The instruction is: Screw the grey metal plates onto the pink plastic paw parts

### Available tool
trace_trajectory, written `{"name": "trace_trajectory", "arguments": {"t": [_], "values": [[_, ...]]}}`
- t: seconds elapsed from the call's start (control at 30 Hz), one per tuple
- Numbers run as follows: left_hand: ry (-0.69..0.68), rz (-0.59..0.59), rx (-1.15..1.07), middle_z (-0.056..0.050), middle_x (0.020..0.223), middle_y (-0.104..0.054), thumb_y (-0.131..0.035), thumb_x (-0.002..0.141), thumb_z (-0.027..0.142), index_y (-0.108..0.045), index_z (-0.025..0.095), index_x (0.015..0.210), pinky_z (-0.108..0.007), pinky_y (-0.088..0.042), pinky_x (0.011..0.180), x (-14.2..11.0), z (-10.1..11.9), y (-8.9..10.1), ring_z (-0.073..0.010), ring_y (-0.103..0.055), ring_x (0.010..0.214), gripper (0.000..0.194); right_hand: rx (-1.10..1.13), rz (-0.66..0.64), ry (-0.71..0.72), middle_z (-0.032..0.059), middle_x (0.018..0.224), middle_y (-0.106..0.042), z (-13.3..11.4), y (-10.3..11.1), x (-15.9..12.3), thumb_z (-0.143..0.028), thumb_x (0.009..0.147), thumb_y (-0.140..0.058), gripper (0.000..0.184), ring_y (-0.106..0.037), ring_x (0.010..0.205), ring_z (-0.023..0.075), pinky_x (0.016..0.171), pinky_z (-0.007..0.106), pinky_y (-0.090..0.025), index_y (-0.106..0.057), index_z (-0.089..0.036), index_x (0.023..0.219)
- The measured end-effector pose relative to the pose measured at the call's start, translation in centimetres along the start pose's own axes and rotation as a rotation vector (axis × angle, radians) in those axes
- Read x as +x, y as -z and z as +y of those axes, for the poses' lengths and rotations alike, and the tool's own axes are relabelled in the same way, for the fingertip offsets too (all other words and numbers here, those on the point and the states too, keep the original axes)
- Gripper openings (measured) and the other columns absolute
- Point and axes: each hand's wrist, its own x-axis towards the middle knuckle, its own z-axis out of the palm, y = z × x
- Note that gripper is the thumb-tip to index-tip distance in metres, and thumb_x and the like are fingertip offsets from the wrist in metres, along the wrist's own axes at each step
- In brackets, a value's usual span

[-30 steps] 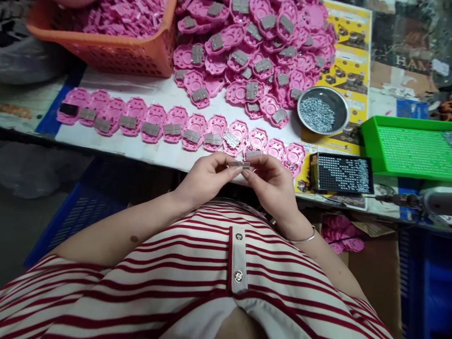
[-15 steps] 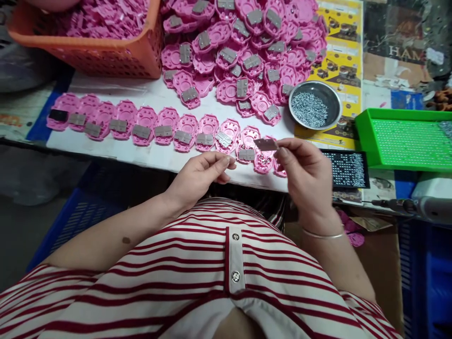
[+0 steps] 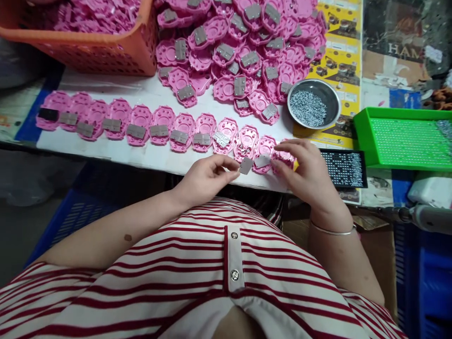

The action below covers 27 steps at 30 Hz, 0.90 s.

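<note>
My left hand pinches a small grey metal plate at the near end of a pink plastic casing. Small shiny metal parts show in that casing. Beside it, a second grey plate lies on the near part of another pink casing. My right hand is just right of that plate, thumb and forefinger apart, over the last pink casings of the row, which it partly covers. Leftward the row continues with several pink casings, each bearing a plate.
Behind the row rises a heap of pink casings with plates. An orange basket of pink parts stands back left. To the right are a metal bowl of small screws, a black tray, a green tray and an electric screwdriver.
The plate my right hand held now appears to lie on a casing, and its fingers have parted. My left hand has lifted the plate from the neighbouring casing.
</note>
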Motion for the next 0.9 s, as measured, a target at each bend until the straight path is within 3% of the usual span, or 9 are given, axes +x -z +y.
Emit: {"name": "trace_trajectory", "arguments": {"t": [0.07, 0.13, 0.2, 0.3, 0.53, 0.7, 0.8, 0.9], "values": [[-0.329, -0.008, 0.404, -0.006, 0.090, -0.067, -0.062, 0.090, 0.021, -0.071, 0.015, 0.101, -0.031, -0.050, 0.077, 0.7, -0.3, 0.1, -0.0172, -0.061, 0.083, 0.015, -0.074, -0.077, 0.030, 0.0155, 0.121, -0.065, 0.1, -0.5, -0.2, -0.036, 0.087, -0.063, 0.036, -0.060, 0.116, 0.0305, 0.103, 0.050, -0.048, -0.066, -0.018, 0.119], [-0.550, -0.004, 0.758, -0.008, 0.092, -0.065, -0.058, 0.093, 0.017, -0.071, 0.014, 0.108, -0.034, -0.049, 0.078, 1.7, -0.6, 0.1, -0.0209, -0.059, 0.086, 0.020, -0.160, -0.122, 0.024, 0.0187, 0.129, -0.061, -0.3, -1.0, -0.2, -0.036, 0.088, -0.061, 0.043, -0.057, 0.121, 0.0342, 0.104, 0.054, -0.047, -0.062, -0.016, 0.126], [-0.623, -0.002, 1.013, -0.010, 0.093, -0.065, -0.064, 0.091, 0.021, -0.070, 0.013, 0.115, -0.036, -0.049, 0.076, 2.6, -0.7, -0.2, -0.0239, -0.059, 0.085, 0.026, -0.226, -0.168, 0.019, 0.0201, 0.134, -0.059, -0.7, -1.3, 0.0, -0.037, 0.089, -0.059, 0.045, -0.055, 0.125, 0.0367, 0.106, 0.057, -0.046, -0.061, -0.015, 0.128], [-0.648, -0.017, 1.193, -0.010, 0.094, -0.065, -0.075, 0.084, 0.029, -0.069, 0.014, 0.115, -0.035, -0.049, 0.073, 3.5, -0.7, -0.6, -0.0259, -0.060, 0.085, 0.034, -0.248, -0.193, 0.024, 0.0194, 0.135, -0.059, -1.1, -1.5, 0.1, -0.037, 0.088, -0.061, 0.040, -0.054, 0.127, 0.0367, 0.107, 0.055, -0.046, -0.064, -0.015, 0.121], [-0.671, -0.013, 1.102, -0.008, 0.089, -0.065, -0.069, 0.088, 0.026, -0.068, 0.014, 0.090, -0.034, -0.047, 0.071, 3.3, -0.5, -0.6, -0.0243, -0.059, 0.083, 0.012, -0.188, -0.064, 0.043, 0.0156, 0.126, -0.063, -0.3, -1.9, -0.4, -0.033, 0.085, -0.066, 0.018, -0.057, 0.120, 0.0323, 0.102, 0.050, -0.046, -0.067, -0.018, 0.095], [-0.748, -0.007, 0.788, -0.004, 0.075, -0.065, -0.060, 0.093, 0.018, -0.066, 0.015, 0.081, -0.030, -0.047, 0.069, 2.2, -0.6, 0.2, -0.0175, -0.059, 0.072, 0.014, 0.027, 0.012, 0.042, 0.0037, 0.088, -0.066, 0.1, -1.1, -1.2, -0.028, 0.083, -0.069, 0.008, -0.060, 0.088, 0.0199, 0.083, 0.039, -0.045, -0.065, -0.022, 0.080], [-0.759, 0.058, 0.672, -0.003, 0.076, -0.068, -0.061, 0.093, 0.015, -0.068, 0.016, 0.087, -0.028, -0.048, 0.071, 1.5, -0.6, 0.7, -0.0151, -0.061, 0.072, 0.009, 0.007, 0.179, 0.090, 0.0006, 0.080, -0.062, -0.1, -1.0, -1.5, -0.027, 0.084, -0.069, 0.009, -0.056, 0.079, 0.0161, 0.074, 0.034, -0.042, -0.063, -0.023, 0.080], [-0.756, 0.101, 0.646, -0.001, 0.078, -0.070, -0.063, 0.092, 0.014, -0.069, 0.018, 0.091, -0.026, -0.048, 0.072, 1.1, -0.6, 0.9, -0.0136, -0.063, 0.073, 0.008, -0.199, 0.348, 0.254, 0.0020, 0.084, -0.063, -0.1, -2.0, -1.3, -0.026, 0.086, -0.067, 0.006, -0.053, 0.081, 0.0165, 0.074, 0.034, -0.040, -0.062, -0.022, 0.086]]}}
